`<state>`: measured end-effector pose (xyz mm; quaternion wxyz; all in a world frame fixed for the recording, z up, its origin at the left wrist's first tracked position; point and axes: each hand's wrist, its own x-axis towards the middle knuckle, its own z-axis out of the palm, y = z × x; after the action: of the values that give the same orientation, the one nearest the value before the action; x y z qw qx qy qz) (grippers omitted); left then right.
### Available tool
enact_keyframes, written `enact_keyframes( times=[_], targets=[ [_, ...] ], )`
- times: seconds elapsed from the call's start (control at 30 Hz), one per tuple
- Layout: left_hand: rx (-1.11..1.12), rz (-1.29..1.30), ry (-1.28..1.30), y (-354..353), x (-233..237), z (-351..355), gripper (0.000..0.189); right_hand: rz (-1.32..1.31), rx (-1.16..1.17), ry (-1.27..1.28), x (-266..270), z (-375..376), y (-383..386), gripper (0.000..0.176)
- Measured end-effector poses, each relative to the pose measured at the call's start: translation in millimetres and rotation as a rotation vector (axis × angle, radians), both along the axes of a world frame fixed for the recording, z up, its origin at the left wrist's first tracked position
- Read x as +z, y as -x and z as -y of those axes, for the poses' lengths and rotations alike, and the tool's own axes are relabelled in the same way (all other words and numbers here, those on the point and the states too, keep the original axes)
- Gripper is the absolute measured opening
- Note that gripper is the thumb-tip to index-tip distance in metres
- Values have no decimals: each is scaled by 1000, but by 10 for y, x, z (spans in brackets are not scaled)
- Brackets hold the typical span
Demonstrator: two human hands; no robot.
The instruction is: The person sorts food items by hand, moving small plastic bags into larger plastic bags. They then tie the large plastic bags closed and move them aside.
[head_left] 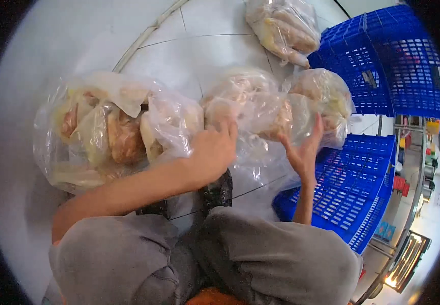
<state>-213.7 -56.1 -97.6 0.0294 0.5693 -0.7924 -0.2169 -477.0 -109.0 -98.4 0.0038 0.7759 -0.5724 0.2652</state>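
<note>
Clear plastic bags of what looks like raw poultry lie on the floor in front of me. My left hand (216, 150) reaches across to the middle plastic bag (273, 114), its fingers closed on the film near the bag's left side. Part of those fingertips is hidden by the cloudy plastic. At the same bag's right side is my right hand (304, 152), thumb and fingers spread apart, close to or touching the film. A large bag of poultry (123, 132) lies to the left, under and beyond my left forearm. Another bag (326, 101) sits just right of the middle one.
A further bag of poultry (286, 30) lies at the back. Blue plastic crates (354, 190) stand on the right, with more blue crates (382, 61) behind. A metal shelf (415, 162) holding small goods runs along the far right. My knees and dark shoes (215, 193) are close below.
</note>
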Motion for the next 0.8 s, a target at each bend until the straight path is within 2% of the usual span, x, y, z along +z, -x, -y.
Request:
enact_keyframes(
  times=[0.03,0.07,0.1,0.13,0.17,0.2,0.23,0.27,0.33,0.37,0.4,0.43,0.47,0.5,0.57,0.63,0.7,0.77,0.8],
  targets=[
    [-36,53,109,47,-31,-35,52,-6,4,-1,-178,84,67,63],
    [-32,49,108,69,-30,-48,52,334,-130,-281,-314,236,67,55],
    [-120,73,241,69,-27,-50,46,676,-259,-559,-410,372,77,51],
    [-209,99,366,68,-22,-70,40,675,-250,-565,-331,419,7,51],
    [-197,108,366,75,-22,-73,40,204,-297,-495,-224,486,-63,45],
    [-311,-46,397,93,-32,-77,37,-264,-325,-403,-102,538,-168,45],
    [-423,-199,428,110,-49,-82,38,-268,-260,-268,-1,511,-228,45],
    [-401,-185,430,130,-101,-111,38,-262,-234,-264,87,475,-292,45],
    [-493,-162,72,145,-236,-212,44,266,-251,-559,245,395,-448,37],
    [-441,-147,65,101,-273,-269,44,300,-243,-530,401,325,-518,35],
    [-538,-97,-53,61,-300,-332,44,332,-233,-508,522,251,-479,33],
    [-631,-51,-174,36,-283,-393,45,427,86,-198,373,304,-77,29],
    [-697,-70,-261,22,-225,-397,45,-516,334,7,933,303,37,23],
    [-770,-93,-345,-7,-105,-399,44,-432,239,108,1170,213,176,24],
    [-723,-585,-729,-392,650,-239,43,93,19,192,1600,100,351,25],
    [-491,-1106,-749,-952,1214,-288,45,538,-36,319,2075,46,331,27],
    [-27,-1395,-299,-1410,1402,-592,39,732,-5,426,2405,44,223,29],
    [449,-1235,-15,-1572,1291,-920,27,831,59,458,2579,95,66,31],
    [386,-903,241,-1583,1011,-1057,25,875,109,447,2593,120,-59,32]
  ],
)
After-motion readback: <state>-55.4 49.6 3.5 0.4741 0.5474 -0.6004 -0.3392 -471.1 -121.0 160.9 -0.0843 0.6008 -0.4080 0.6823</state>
